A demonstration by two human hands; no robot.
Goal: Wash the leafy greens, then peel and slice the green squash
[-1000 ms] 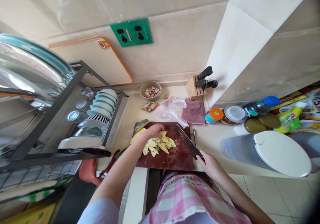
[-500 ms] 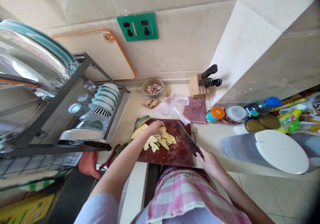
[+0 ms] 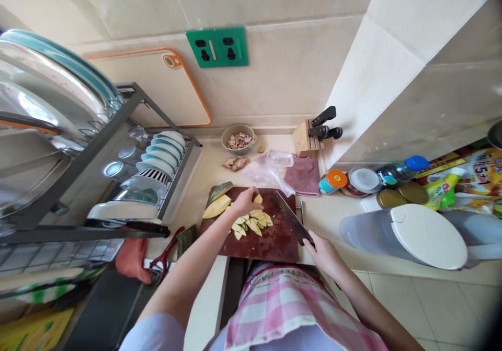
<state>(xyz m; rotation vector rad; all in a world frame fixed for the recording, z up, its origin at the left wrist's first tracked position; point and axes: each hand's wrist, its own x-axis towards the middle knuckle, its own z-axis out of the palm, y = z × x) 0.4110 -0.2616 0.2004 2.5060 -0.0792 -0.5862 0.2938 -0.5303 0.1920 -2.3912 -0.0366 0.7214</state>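
Observation:
My left hand (image 3: 247, 201) is over the dark red cutting board (image 3: 270, 244), its fingers closed at a pale yellow slice (image 3: 258, 199). Below it lies a pile of pale slices (image 3: 253, 222) with green rind. My right hand (image 3: 320, 249) grips the handle of a broad knife (image 3: 291, 217), whose blade rests on or just above the board's right part. At the board's left end lie a large pale cut piece (image 3: 217, 206) and a green-skinned piece (image 3: 221, 190).
A bowl of chopped brown pieces (image 3: 238, 139), a plastic bag (image 3: 270, 168), a purple cloth (image 3: 304, 176) and a knife block (image 3: 306, 136) stand behind. Dish rack (image 3: 137, 100) and red scissors (image 3: 167, 251) are left; jars (image 3: 333, 181) and a pitcher (image 3: 408, 236) right.
My left hand has shifted slightly, and a slice now shows at its fingertips. More of the large pale piece at the left is visible. My right hand still holds the knife.

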